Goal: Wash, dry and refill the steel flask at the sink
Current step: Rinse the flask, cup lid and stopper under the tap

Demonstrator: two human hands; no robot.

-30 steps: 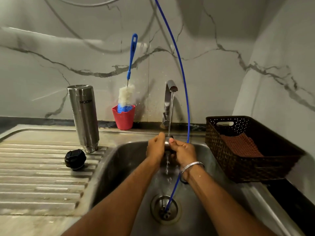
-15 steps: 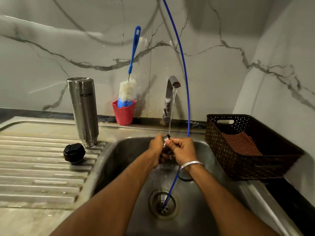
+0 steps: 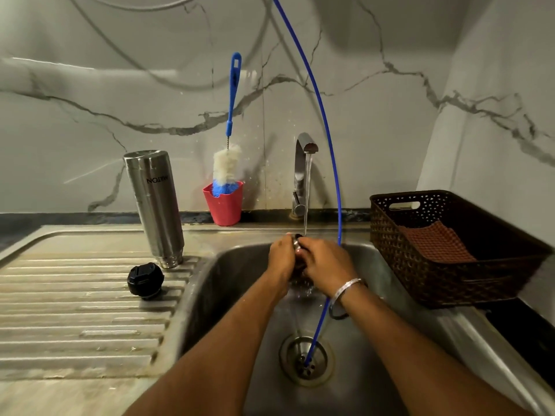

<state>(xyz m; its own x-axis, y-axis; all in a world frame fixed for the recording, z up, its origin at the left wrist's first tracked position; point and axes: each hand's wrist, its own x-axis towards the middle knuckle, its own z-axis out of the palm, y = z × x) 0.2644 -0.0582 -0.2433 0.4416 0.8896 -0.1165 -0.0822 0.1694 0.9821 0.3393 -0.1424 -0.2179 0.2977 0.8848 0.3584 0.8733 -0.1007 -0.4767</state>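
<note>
Two hands meet under the running tap (image 3: 306,172), at about one o'clock from the drain (image 3: 306,360): the left hand (image 3: 282,255) and the right hand (image 3: 326,265) both curl around a small steel piece (image 3: 297,243), probably a flask cup or cap, though it is mostly hidden. At ten o'clock from them the steel flask (image 3: 154,205) stands upside down on the draining bench (image 3: 75,310), its black lid (image 3: 145,280) just in front. Wet polished steel looks slippery and rigid, so I would grip the flask around mid-body. A brush (image 3: 228,163) sits in a red cup (image 3: 223,202); a basket (image 3: 450,250) holds a cloth (image 3: 435,243).
</note>
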